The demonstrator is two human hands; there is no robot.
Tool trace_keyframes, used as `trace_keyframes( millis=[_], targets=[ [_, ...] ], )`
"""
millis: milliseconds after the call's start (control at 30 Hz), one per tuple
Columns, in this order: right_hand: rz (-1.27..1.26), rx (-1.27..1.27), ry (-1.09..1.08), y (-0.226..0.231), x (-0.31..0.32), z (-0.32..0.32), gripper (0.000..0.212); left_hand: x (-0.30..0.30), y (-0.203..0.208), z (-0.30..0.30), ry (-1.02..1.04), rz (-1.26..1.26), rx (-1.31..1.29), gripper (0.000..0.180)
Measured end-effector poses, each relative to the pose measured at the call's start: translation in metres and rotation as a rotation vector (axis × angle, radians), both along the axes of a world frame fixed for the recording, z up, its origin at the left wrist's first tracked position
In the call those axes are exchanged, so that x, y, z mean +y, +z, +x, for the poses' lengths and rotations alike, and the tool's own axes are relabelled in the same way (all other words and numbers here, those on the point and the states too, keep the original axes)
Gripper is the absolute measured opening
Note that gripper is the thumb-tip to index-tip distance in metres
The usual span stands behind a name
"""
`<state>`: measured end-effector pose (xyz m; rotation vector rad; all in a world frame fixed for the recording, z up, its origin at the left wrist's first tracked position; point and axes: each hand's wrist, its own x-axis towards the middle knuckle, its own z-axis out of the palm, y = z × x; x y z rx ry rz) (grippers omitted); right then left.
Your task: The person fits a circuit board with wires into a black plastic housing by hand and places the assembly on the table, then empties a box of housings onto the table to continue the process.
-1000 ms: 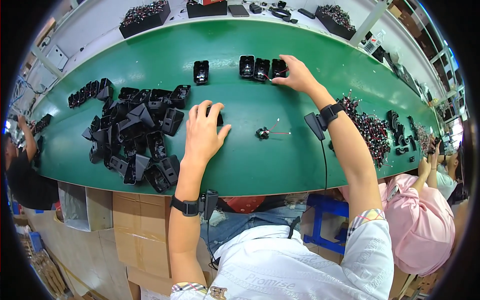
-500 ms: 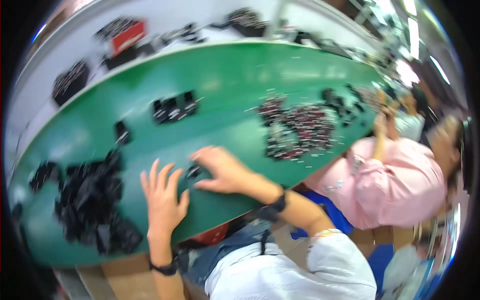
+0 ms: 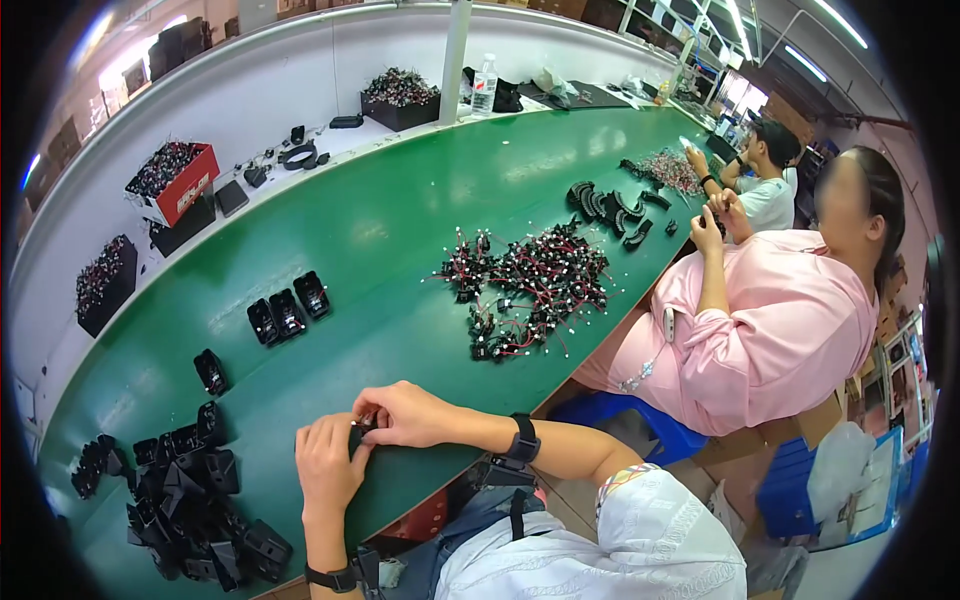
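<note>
Close to the table's near edge, my left hand (image 3: 328, 462) and my right hand (image 3: 408, 415) meet around a small black plastic part (image 3: 357, 434). The left fingers are curled over it from the left, while the right thumb and fingers pinch at its other side. Most of the part is hidden by the fingers. To the left of my hands lies a heap of black plastic housings (image 3: 190, 500). Farther off, a lone black housing (image 3: 210, 371) and a row of three black housings (image 3: 288, 312) rest on the green table (image 3: 400, 240).
Beyond my right hand spreads a pile of small black parts with red wires (image 3: 545, 285). Curved black pieces (image 3: 605, 205) lie farther right. A person in pink (image 3: 740, 350) sits at my right. Boxes of wired parts (image 3: 400, 100) and a bottle (image 3: 484, 87) line the back ledge.
My left hand has gone from spread fingers to curled ones and closed in on the black part. My right hand has come against it. The view has shifted and sharpened.
</note>
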<state>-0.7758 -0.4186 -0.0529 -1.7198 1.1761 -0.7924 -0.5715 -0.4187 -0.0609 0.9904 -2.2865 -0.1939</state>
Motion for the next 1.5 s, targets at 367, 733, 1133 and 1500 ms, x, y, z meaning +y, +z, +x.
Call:
trace_keyframes(
  millis=[367,733,1133,1500],
  targets=[
    [-0.006,-0.005,-0.128,0.000,0.013,-0.035,0.021,0.004,-0.003,-0.003,0.036,0.057,0.042,0.018],
    [0.270,-0.461,-0.190,0.003,0.037,-0.037,0.042,0.027,0.022,0.006,0.322,-0.167,0.161,0.025],
    [-0.335,-0.003,-0.030,0.036,0.073,0.010,0.033,0.109,0.001,-0.018,0.048,0.937,1.387,0.024],
    [-0.276,-0.187,0.065,0.029,0.076,0.008,0.022,0.102,-0.002,0.015,-0.070,1.095,1.154,0.026]
  ],
)
